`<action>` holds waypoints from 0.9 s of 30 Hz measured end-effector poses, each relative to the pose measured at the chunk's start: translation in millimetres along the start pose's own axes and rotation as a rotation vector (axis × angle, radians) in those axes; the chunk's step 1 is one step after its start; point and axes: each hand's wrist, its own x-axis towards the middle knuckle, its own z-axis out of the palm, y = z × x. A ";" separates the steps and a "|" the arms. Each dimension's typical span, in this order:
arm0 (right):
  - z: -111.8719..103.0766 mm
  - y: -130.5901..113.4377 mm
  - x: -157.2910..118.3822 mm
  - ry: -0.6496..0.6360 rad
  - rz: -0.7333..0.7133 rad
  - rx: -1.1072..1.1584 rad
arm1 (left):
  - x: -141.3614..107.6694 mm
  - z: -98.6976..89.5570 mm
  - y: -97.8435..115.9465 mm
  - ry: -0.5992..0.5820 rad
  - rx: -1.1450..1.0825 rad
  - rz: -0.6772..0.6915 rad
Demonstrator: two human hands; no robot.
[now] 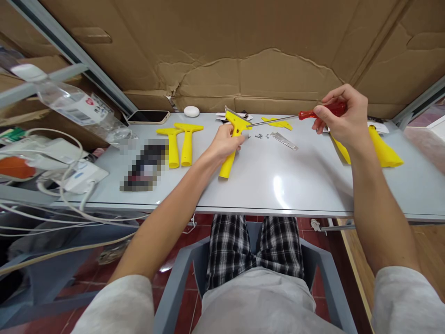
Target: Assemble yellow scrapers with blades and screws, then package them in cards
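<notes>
My left hand (226, 141) is closed around the neck of a yellow scraper (227, 166), with its wide head tilted up and away from me. A clear strip runs along the head's edge. In my right hand (342, 113) is a screwdriver (306, 114) with a red handle, its long shaft pointing left. The tip meets the scraper's head near its right end; whether it sits in a screw is too small to tell. Several small screws (260, 136) lie on the table beside a thin metal blade (284, 141). Behind them are flat yellow pieces (278, 122).
Two yellow scrapers (187, 146) lie left of my left hand, near a blurred-out item (148, 164). A phone (149, 117) and a white oval case (191, 111) are at the back. More yellow parts (384, 148) lie right. A bottle (79, 109) and cables crowd the left; cardboard (288, 74) stands behind.
</notes>
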 end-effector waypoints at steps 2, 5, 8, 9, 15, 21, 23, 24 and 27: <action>2.5 -1.2 0.8 0.042 -0.013 -0.064 | 0.0 0.0 -0.4 -0.004 0.003 0.008; 6.1 -7.8 1.2 0.067 -0.051 -0.131 | 0.5 -0.2 -1.4 0.005 0.002 0.006; 7.0 -12.0 1.5 0.051 -0.075 -0.088 | 1.2 -0.4 -2.2 0.006 0.008 0.005; 6.4 -11.4 1.6 0.049 -0.075 -0.072 | 1.4 -0.5 -2.4 0.008 0.007 0.006; -1.4 6.2 2.8 0.019 -0.015 -0.010 | 1.2 -0.4 -2.5 -0.012 -0.014 0.008; 1.0 -4.2 -1.6 0.018 -0.026 -0.048 | 0.7 -0.4 -1.4 -0.024 -0.002 0.016; 3.6 -8.5 -1.4 0.033 -0.051 -0.059 | 1.6 -0.8 -2.0 -0.022 0.000 0.013; 4.7 -9.0 -0.4 0.041 -0.063 -0.056 | 2.1 -1.0 -2.5 -0.021 -0.002 0.011; 6.8 -5.0 4.2 0.087 -0.083 -0.051 | 3.4 -1.2 -4.0 -0.021 -0.021 0.004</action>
